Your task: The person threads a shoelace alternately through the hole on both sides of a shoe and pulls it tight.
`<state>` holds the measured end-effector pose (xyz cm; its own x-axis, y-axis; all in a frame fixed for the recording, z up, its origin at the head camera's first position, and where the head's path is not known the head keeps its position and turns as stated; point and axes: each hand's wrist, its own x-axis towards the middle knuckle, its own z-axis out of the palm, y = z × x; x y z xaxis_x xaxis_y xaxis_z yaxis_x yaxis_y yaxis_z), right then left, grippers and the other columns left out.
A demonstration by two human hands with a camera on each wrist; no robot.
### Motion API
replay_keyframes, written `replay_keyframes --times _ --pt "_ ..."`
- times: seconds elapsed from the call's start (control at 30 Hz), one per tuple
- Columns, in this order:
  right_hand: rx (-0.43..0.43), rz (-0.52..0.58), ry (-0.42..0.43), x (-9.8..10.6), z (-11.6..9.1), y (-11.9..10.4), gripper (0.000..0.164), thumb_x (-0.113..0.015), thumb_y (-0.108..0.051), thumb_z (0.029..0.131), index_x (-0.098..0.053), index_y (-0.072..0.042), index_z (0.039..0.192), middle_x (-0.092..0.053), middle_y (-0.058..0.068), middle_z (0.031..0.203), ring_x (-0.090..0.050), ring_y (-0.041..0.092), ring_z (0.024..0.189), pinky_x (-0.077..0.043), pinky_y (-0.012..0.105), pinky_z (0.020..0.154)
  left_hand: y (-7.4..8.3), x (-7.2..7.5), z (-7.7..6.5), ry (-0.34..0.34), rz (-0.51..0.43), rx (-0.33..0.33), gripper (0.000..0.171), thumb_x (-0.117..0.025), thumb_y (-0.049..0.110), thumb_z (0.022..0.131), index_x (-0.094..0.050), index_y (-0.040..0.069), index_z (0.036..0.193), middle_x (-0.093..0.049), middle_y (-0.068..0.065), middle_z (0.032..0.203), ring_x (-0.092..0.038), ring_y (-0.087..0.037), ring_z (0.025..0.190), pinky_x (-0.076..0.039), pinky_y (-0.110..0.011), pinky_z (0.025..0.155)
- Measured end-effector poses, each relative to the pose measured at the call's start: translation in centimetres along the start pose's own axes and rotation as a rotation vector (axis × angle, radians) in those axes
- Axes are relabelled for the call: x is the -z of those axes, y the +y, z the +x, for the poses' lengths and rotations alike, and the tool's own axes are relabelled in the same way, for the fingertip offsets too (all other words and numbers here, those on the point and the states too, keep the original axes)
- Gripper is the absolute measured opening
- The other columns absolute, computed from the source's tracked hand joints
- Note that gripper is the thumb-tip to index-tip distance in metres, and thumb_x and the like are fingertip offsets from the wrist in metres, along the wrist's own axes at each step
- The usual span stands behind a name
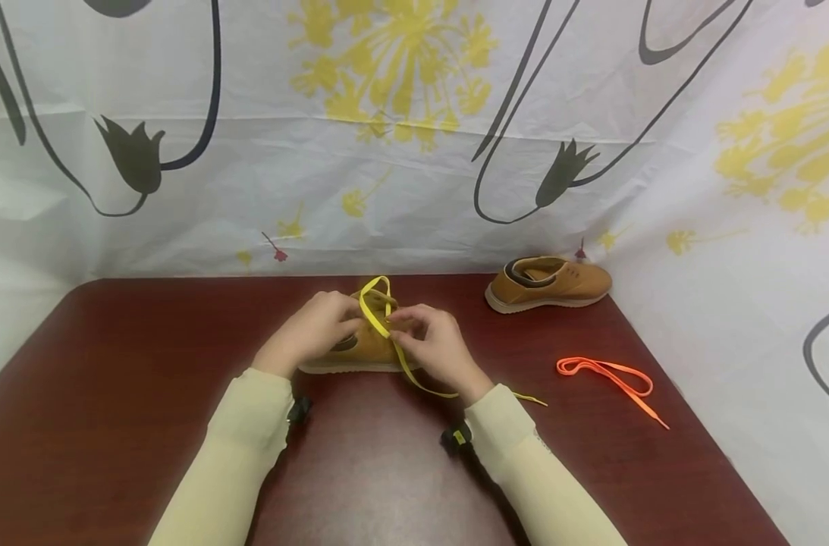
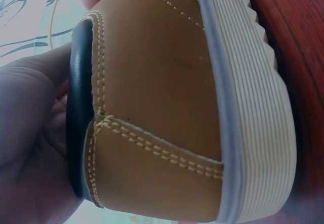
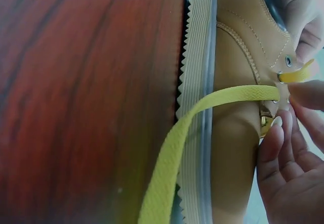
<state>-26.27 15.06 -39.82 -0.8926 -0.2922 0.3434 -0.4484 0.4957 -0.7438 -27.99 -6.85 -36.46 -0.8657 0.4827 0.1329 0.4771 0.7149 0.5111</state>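
A tan shoe (image 1: 366,353) with a pale ridged sole stands on the table, toe to the right. Yellow shoelace (image 1: 407,364) runs through its eyelets, rises in a loop above the shoe, and trails over the near side. My left hand (image 1: 321,330) is at the shoe's opening, fingers curled by the dark-lined collar (image 2: 81,107) and eyelet flap; part of them is hidden inside. With thumb and fingertips my right hand (image 1: 438,345) pinches the lace beside the eyelets (image 3: 288,60). The lace's free end lies on the table past the right wrist.
A second tan shoe (image 1: 551,284), with no lace showing, stands at the table's back right corner. An orange shoelace (image 1: 608,371) lies folded near the right edge. Patterned white cloth (image 1: 414,189) hangs behind and beside the dark red table (image 1: 148,394).
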Motion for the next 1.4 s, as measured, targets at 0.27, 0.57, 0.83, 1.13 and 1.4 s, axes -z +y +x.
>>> replay_keyframes --times 0.27,0.57,0.83,1.13,1.4 --pt "0.004 -0.054 -0.009 0.1 0.0 -0.1 0.017 -0.076 -0.005 0.087 -0.078 -0.009 0.104 -0.073 0.005 0.095 -0.06 0.011 0.073 -0.048 0.02 0.064 0.0 0.6 -0.2 0.046 0.006 0.015 0.011 -0.066 0.013 0.098 -0.077 0.012 0.094 -0.072 -0.001 0.085 -0.059 -0.013 0.072 -0.052 -0.032 0.072" --pt "0.01 -0.01 -0.023 -0.2 -0.1 0.0 0.017 -0.074 -0.002 0.086 -0.078 -0.01 0.1 -0.071 0.004 0.092 -0.059 0.009 0.072 -0.048 0.019 0.063 -0.5 2.8 -0.6 0.089 0.024 0.056 0.013 -0.067 0.015 0.098 -0.077 0.007 0.1 -0.077 -0.006 0.097 -0.067 -0.017 0.082 -0.056 -0.037 0.078" --pt "-0.003 -0.024 -0.034 0.1 -0.2 0.1 0.014 -0.073 -0.005 0.086 -0.076 -0.01 0.099 -0.07 0.004 0.093 -0.06 0.011 0.076 -0.049 0.02 0.069 0.7 6.3 -0.2 0.055 0.119 0.093 0.016 -0.064 0.014 0.1 -0.076 0.005 0.104 -0.076 -0.01 0.097 -0.067 -0.019 0.081 -0.056 -0.039 0.077" --pt "-0.007 -0.002 -0.035 0.5 -0.2 0.0 0.014 -0.075 -0.006 0.085 -0.076 -0.008 0.099 -0.073 0.006 0.092 -0.062 0.012 0.075 -0.05 0.022 0.07 1.4 9.3 -0.2 0.115 0.185 0.132 0.018 -0.062 0.011 0.1 -0.074 0.0 0.108 -0.075 -0.017 0.103 -0.065 -0.028 0.088 -0.054 -0.045 0.083" --pt "-0.063 0.128 -0.047 0.5 0.1 0.2 0.017 -0.078 -0.003 0.084 -0.071 -0.004 0.099 -0.073 0.012 0.092 -0.059 0.014 0.073 -0.049 0.022 0.066 2.0 11.3 -0.4 0.151 0.239 0.158 0.019 -0.061 0.01 0.1 -0.075 -0.003 0.106 -0.074 -0.02 0.102 -0.061 -0.029 0.083 -0.053 -0.045 0.079"
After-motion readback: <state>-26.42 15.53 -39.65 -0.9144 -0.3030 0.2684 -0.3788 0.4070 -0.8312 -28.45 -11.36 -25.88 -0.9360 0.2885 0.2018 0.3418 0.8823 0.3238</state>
